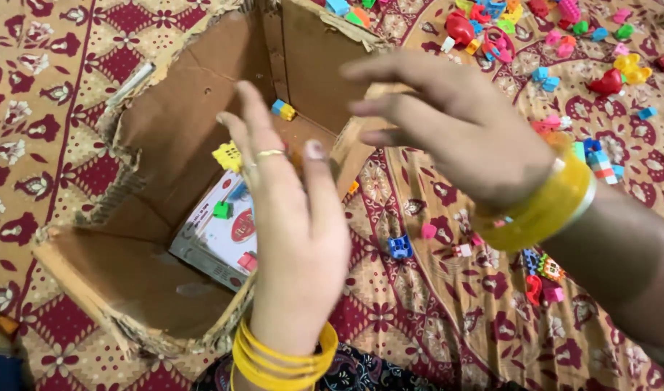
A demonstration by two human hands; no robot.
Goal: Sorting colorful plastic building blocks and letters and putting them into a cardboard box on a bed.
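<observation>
My left hand (292, 217) hovers over the near right rim of an open brown cardboard box (165, 108), fingers spread, a gold ring on one finger and yellow bangles at the wrist. My right hand (455, 127) hangs over the box's right wall, fingers apart and pointing left, with a yellow bangle on the wrist. Neither hand holds anything that I can see. Inside the box lie a yellow toy piece (228, 156), a green block (222, 210), a blue and yellow block (282, 110) and a white printed booklet (219, 239).
The box stands on a red and tan patterned cloth (49, 145). Several small coloured plastic blocks lie scattered right of the box, among them a blue block (399, 247) and a pink one (428, 231). A thicker pile of toys (535, 29) sits at the top right.
</observation>
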